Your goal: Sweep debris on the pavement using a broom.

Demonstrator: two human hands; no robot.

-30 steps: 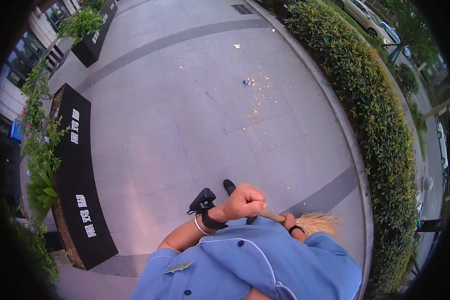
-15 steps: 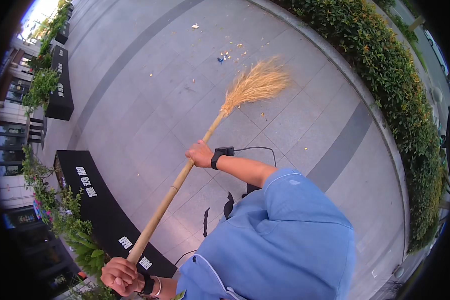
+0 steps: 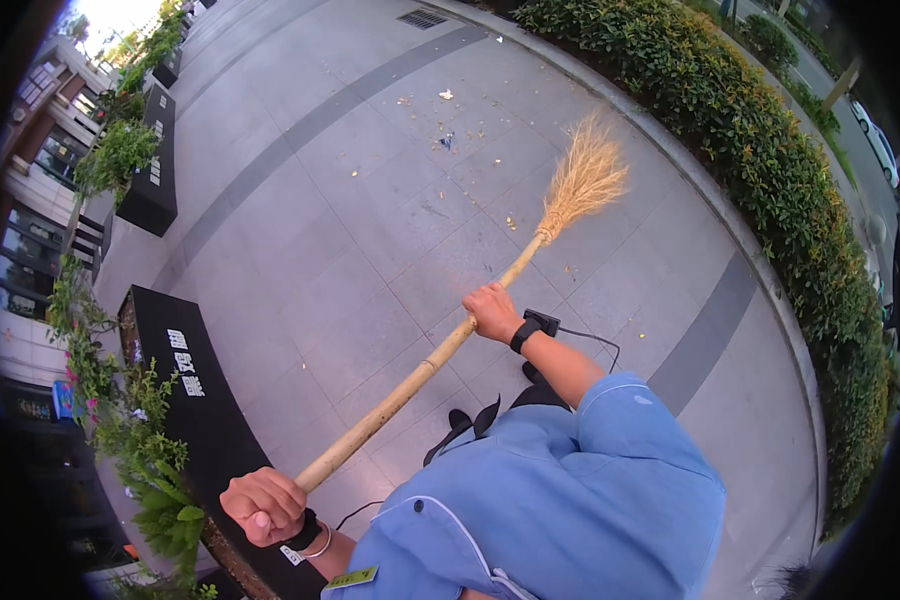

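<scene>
Both my hands grip a long broom (image 3: pixel 395 398) with a pale wooden handle and straw bristles. At the handle's upper end, my left hand (image 3: pixel 265 507) is closed in a fist, with a black band and a bracelet on the wrist. Farther down, my right hand (image 3: pixel 492 312) wraps round the handle not far above the bristle head (image 3: pixel 584 185). A black strap with a small cabled device (image 3: pixel 541 322) sits on the right wrist. The bristles, fanned out to the far right, are over the grey paving (image 3: pixel 320 270). Yellowish leaf bits (image 3: pixel 511 223) and a small dark-blue scrap (image 3: pixel 446 141) lie left of them.
Black planter boxes (image 3: pixel 210 395) with plants stand along the left. A kerb with a trimmed hedge (image 3: pixel 750 150) curves along the right, with a road and a white car (image 3: pixel 875 140) beyond. A drain grate (image 3: pixel 422 19) lies far ahead.
The broom and both hands have shifted right in view, the bristle head to the far right. The bristles point more upward now. The view has tilted farther ahead, showing the drain grate.
</scene>
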